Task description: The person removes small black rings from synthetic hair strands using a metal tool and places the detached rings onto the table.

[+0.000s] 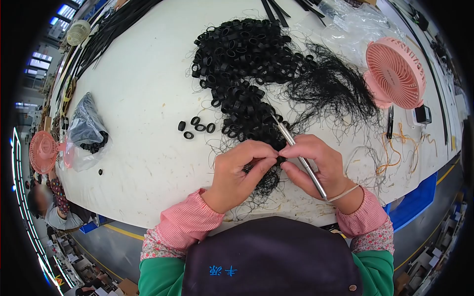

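Observation:
My left hand (242, 170) is closed in a pinch, thumb and forefinger meeting the fingertips of my right hand (318, 165). A small black loop (280, 160) shows partly between the two sets of fingertips. Across my right palm lies a slim silver pen-like tool (308, 172), its thin tip pointing up and away from me. Just beyond the hands spreads a big pile of black loops (242, 54), with loose black threads among them. A tangle of thread (266, 187) hangs below my fingers.
Several single loops (200, 127) lie left of the pile. Black thread (340, 84) is heaped at its right, near a pink fan (395, 74). A plastic bag (88, 123) of loops sits at left, beside another pink fan (43, 152). A person (57, 209) is at far left.

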